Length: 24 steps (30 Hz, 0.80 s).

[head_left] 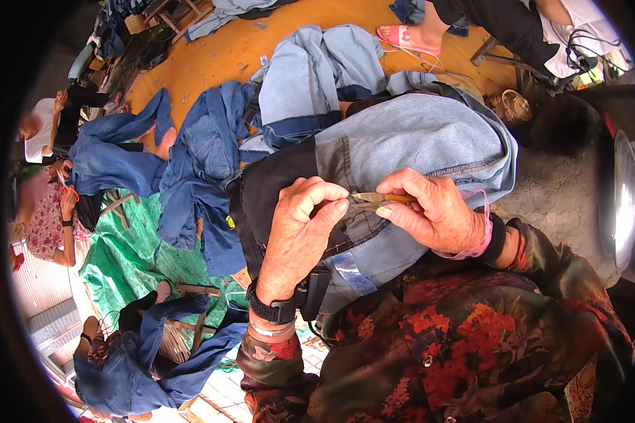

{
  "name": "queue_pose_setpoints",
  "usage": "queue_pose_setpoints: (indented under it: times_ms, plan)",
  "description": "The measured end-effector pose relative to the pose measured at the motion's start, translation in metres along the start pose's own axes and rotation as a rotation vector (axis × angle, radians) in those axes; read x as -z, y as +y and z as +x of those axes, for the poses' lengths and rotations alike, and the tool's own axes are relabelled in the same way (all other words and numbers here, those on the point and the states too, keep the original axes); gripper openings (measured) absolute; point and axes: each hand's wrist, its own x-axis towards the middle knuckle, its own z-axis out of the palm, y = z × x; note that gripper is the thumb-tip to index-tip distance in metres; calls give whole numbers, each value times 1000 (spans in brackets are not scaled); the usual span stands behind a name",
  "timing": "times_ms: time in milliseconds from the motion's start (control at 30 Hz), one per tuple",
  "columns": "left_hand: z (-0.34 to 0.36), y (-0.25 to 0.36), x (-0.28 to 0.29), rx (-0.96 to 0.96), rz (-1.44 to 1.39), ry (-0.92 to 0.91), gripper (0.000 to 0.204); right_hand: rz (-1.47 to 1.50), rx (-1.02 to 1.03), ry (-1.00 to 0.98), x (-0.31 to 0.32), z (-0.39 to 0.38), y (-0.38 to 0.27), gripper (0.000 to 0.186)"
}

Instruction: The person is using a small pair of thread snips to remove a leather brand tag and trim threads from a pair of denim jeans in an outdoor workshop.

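A pair of light blue jeans (416, 134) with a dark inner panel (279, 176) lies across my lap. My right hand (444, 218) is closed around small thread snips (395, 198) with yellowish handles, their blades pointing left over the jeans. Just at the blade tips, my left hand (296, 229) pinches thumb and forefinger together. Whatever it holds, perhaps a thread end, is too small to make out. A clear plastic strip (353, 273) sticks to the denim below my hands.
More light jeans (310, 77) and dark blue jeans (208, 141) are heaped beyond and to the left, on an orange sheet (226, 56) and a green sheet (120, 247). Other people sit at left with denim. A foot in a pink sandal (409, 37) is at the top right.
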Motion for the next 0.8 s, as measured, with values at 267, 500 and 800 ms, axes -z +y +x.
queue_pose_setpoints:
  times_ms: [267,500,800]
  plan:
    - [3,-2,-2,16,-14,15,4,120,-44,46,-2,0,4,21]
    - [2,-1,0,-11,10,7,9,51,3,4,-1,0,4,23]
    - [1,-7,0,-35,0,6,8,84,57,25,-7,6,5,23]
